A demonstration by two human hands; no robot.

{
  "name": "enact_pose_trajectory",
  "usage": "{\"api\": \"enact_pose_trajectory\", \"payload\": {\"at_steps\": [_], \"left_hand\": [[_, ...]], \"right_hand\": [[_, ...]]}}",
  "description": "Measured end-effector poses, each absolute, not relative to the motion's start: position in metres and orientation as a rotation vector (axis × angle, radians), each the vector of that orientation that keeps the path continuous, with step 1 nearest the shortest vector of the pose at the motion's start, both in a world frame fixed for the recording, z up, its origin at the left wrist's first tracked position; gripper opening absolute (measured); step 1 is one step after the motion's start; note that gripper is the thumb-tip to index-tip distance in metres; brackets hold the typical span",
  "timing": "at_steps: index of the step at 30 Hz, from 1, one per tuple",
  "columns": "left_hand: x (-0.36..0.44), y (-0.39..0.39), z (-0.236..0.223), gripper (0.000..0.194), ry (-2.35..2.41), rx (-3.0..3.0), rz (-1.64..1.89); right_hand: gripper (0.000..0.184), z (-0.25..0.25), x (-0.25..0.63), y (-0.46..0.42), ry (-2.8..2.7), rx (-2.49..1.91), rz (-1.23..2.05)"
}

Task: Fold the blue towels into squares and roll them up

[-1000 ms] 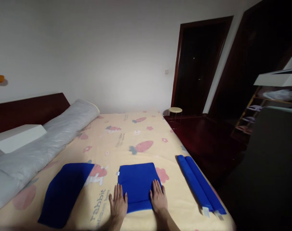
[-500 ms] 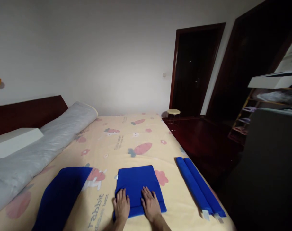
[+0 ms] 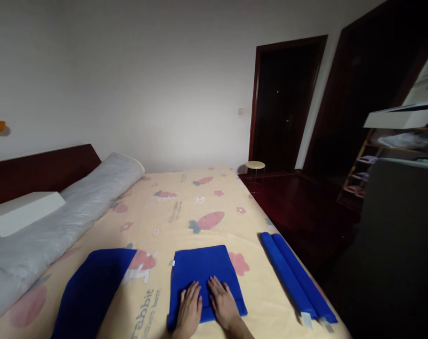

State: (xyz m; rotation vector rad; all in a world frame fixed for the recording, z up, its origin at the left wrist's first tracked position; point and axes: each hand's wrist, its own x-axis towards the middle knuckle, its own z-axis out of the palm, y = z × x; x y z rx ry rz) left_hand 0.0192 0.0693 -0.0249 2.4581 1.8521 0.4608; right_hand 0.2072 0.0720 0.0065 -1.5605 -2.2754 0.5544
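Head view, looking down along a bed (image 3: 174,235) with a pale yellow sheet printed with carrots and flowers. A blue cloth (image 3: 203,263) lies flat near the bed's closest edge, roughly square, with a white tag (image 3: 172,263) at its left side and a crease across its near part. Both of the person's hands rest on it, palms down, fingers extended and lying flat: the left hand (image 3: 189,308) on the near left part, the right hand (image 3: 221,299) just beside it. To the left, well apart, lies a second cloth (image 3: 88,292), also blue, partly in shadow. To the right, two blue rolls (image 3: 287,273) lie side by side along the bed's edge, pale tags at their near ends. A grey quilt (image 3: 76,207) stretches along the left, a white box (image 3: 26,212) on it, before a dark headboard (image 3: 44,169). Beyond the bed, a round stool (image 3: 255,165) stands near a dark door (image 3: 284,108).
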Motion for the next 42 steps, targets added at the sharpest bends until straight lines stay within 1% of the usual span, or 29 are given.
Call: {"api": "enact_pose_trajectory", "payload": {"at_steps": [2, 4, 6, 10, 14, 17, 20, 23, 25, 29, 32, 37, 42], "left_hand": [[0.032, 0.072, -0.027, 0.048, 1.794, 2.42, 0.423], [0.038, 0.075, -0.027, 0.049, 1.868, 2.345, 0.406], [0.035, 0.078, -0.024, 0.05, 1.981, 2.281, 0.376], [0.018, 0.082, -0.018, 0.052, 2.306, 2.15, 0.283], [0.01, 0.083, -0.021, 0.051, 2.43, 2.142, 0.276], [0.014, 0.085, -0.023, 0.05, 2.291, 2.269, 0.369], [0.028, 0.089, -0.024, 0.051, 1.961, 2.418, 0.453], [0.041, 0.092, -0.024, 0.054, 1.827, 2.381, 0.383], [0.043, 0.093, -0.024, 0.055, 1.918, 2.29, 0.33], [0.026, 0.092, -0.022, 0.053, 2.329, 2.07, 0.288], [0.012, 0.091, -0.024, 0.053, 2.469, 2.019, 0.261], [0.0, 0.091, -0.035, 0.05, 2.433, 2.115, 0.402], [-0.013, 0.087, -0.033, 0.045, 2.352, 2.227, 0.709]], "right_hand": [[0.052, 0.011, 0.202, 0.072, -2.335, -1.478, 0.621], [0.052, 0.013, 0.201, 0.075, -2.355, -1.492, 0.636], [0.052, 0.012, 0.205, 0.08, -2.322, -1.591, 0.591], [0.055, 0.001, 0.224, 0.089, -2.097, -1.929, 0.438], [0.057, -0.008, 0.231, 0.094, -1.992, -2.02, 0.343], [0.056, -0.008, 0.223, 0.093, -2.042, -1.942, 0.384], [0.054, -0.006, 0.209, 0.092, -2.235, -1.658, 0.516], [0.054, -0.006, 0.2, 0.093, -2.334, -1.465, 0.627], [0.054, -0.009, 0.202, 0.095, -2.271, -1.554, 0.611], [0.056, -0.021, 0.223, 0.099, -2.001, -1.908, 0.435], [0.06, -0.033, 0.234, 0.1, -1.91, -1.956, 0.342], [0.058, -0.048, 0.236, 0.102, -1.882, -1.897, 0.296], [0.051, -0.04, 0.248, 0.1, -1.867, -1.776, 0.231]]}}
